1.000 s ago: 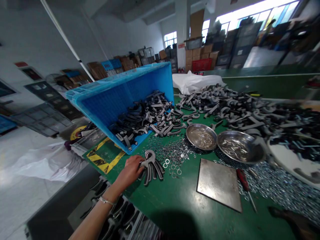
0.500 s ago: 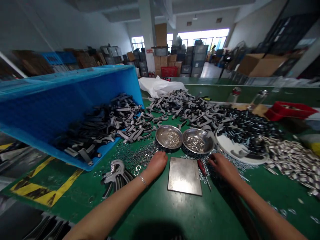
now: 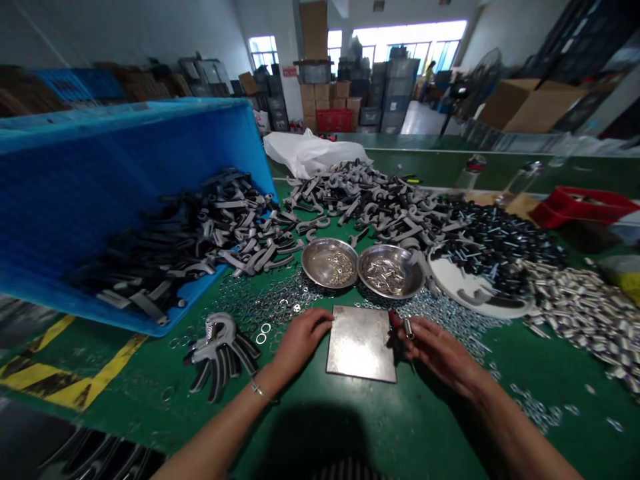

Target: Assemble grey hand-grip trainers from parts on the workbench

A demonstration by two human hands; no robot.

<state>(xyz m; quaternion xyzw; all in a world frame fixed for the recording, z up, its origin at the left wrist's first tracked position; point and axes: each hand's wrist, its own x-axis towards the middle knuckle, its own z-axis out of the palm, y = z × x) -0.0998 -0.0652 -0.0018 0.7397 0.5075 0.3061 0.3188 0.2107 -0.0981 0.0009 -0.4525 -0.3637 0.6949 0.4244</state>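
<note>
My left hand (image 3: 301,341) rests at the left edge of a square metal plate (image 3: 361,347). Its fingers are loosely bent and a little apart, with nothing seen in them. Right of the plate, my right hand (image 3: 440,350) is closed with a small coil spring (image 3: 409,328) between thumb and fingers. Partly hidden under these fingers lies a screwdriver with a red handle (image 3: 393,319). Just beyond the plate stand two round metal bowls: the left bowl (image 3: 314,263) has small rings or nuts in it, the right bowl (image 3: 419,283) small metal pins.
A blue crate (image 3: 125,140) lies on its side at left, spilling grey and black handles (image 3: 240,220). Assembled hand grips (image 3: 223,353) lie near my left forearm. Washers, a white dish (image 3: 445,277), dark screw-like parts (image 3: 505,240) and a metal pile (image 3: 585,307) cover the right.
My right hand has lifted and turned, and a spring now shows in its fingers. My left hand has uncurled somewhat toward the plate's edge. The view has tilted down slightly.
</note>
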